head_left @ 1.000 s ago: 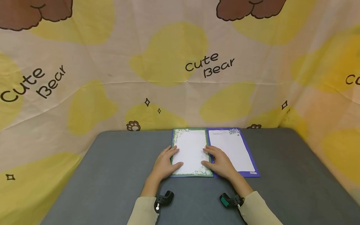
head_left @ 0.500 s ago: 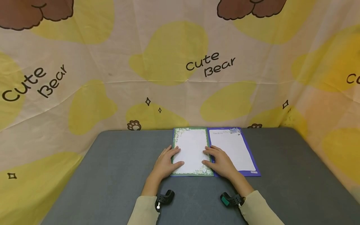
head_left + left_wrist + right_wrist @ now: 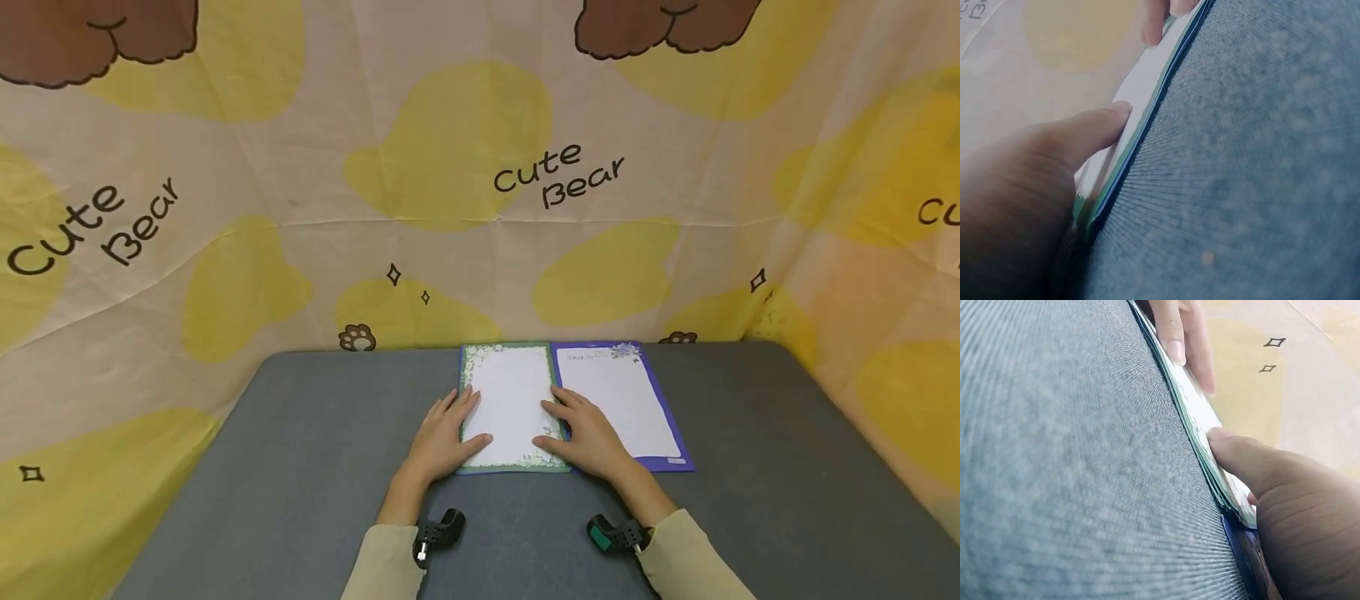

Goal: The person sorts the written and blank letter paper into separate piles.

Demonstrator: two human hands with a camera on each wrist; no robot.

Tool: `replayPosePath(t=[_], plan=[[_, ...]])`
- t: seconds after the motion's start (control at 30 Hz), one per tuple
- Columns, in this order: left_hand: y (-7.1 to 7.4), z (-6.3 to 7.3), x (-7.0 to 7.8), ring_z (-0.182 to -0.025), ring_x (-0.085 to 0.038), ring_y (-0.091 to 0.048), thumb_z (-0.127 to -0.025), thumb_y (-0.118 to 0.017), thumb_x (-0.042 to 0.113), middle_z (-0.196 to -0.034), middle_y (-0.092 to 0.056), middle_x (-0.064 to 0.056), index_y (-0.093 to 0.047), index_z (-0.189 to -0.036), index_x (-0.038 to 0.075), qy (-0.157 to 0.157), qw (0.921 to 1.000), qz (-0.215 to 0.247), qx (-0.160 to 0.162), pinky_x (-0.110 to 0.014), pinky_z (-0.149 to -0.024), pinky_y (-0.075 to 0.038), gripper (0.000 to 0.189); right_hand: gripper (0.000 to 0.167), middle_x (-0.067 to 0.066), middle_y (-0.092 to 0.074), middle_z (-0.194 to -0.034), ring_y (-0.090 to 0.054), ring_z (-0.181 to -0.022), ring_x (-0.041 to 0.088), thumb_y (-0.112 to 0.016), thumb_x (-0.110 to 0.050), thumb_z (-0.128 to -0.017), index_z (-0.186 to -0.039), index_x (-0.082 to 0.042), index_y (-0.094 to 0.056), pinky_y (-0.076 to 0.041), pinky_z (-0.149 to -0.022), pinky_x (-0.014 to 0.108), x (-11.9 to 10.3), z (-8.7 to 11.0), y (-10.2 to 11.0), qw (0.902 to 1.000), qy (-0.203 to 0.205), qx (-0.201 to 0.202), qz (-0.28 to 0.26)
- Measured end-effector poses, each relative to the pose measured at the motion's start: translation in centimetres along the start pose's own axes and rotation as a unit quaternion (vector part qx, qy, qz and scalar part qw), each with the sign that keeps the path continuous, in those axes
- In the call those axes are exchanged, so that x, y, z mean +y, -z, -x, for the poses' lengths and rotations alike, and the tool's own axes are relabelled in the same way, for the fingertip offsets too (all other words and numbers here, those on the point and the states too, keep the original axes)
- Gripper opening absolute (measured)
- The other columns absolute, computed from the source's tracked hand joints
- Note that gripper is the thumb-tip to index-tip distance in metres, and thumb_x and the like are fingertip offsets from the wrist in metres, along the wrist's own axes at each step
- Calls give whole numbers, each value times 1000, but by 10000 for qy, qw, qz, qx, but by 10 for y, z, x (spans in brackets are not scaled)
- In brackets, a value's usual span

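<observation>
Here both hands' [image 3: 437, 440] [image 3: 595, 437] spread fingers [image 3: 467, 407] merely rest on green-bordered pages [image 3: 512, 400], whose layers [image 3: 1212, 477] only wrist views show.

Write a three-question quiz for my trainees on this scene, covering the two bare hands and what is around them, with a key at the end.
1. Multiple choice: The left hand and right hand both touch a rectangular white paper page. What colour is its floral border?
A) red
B) green
C) black

2. True or false: In the head view, the blue-bordered white paper sheet lies to the right of that page.

3. Short answer: Which wrist bears the black plastic-looking device with a green patch?

Key: 1. B; 2. True; 3. The right wrist.
</observation>
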State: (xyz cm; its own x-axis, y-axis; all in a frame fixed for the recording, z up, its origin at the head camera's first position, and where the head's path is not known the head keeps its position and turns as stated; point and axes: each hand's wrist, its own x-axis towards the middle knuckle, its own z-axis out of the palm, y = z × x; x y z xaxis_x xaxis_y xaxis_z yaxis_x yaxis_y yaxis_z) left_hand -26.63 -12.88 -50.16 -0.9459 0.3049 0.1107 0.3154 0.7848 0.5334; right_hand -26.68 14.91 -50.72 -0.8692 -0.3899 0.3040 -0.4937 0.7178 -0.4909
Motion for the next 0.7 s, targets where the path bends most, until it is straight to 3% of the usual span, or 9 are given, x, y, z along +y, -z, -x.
replayPosePath(t=[0.27, 0.5, 0.7], plan=[[2, 0, -1, -156, -35, -23, -93, -68, 51, -164, -38, 1, -45, -154, 21, -13, 10000, 40, -80, -67, -120, -23, 71, 68, 18, -49, -154, -38, -148, 42, -76, -44, -88, -141, -4, -59, -36, -113, 66, -2, 0, 2, 9996, -149, -222, -62], [0, 0, 0, -152, -35, -33, -89, -74, 47, -156, -50, -1, -57, -146, 19, -59, 9995, 148, 287, -65, -118, -30, 65, 67, 17, -52, -152, -40, -146, 42, -77, -45, -87, -138, -5, -62, -38, -112, 65, -1, 0, 2, 9996, -123, -150, -184], [-1, 1, -1, -150, -34, -37, -90, -76, 38, -149, -58, -1, -66, -136, 19, -24, 9966, 593, 563, -63, -116, -34, 51, 64, 16, -54, -150, -46, -143, 42, -79, -43, -86, -137, -7, -63, -40, -111, 64, 1, 1, -1, 9995, -139, 86, -281]])
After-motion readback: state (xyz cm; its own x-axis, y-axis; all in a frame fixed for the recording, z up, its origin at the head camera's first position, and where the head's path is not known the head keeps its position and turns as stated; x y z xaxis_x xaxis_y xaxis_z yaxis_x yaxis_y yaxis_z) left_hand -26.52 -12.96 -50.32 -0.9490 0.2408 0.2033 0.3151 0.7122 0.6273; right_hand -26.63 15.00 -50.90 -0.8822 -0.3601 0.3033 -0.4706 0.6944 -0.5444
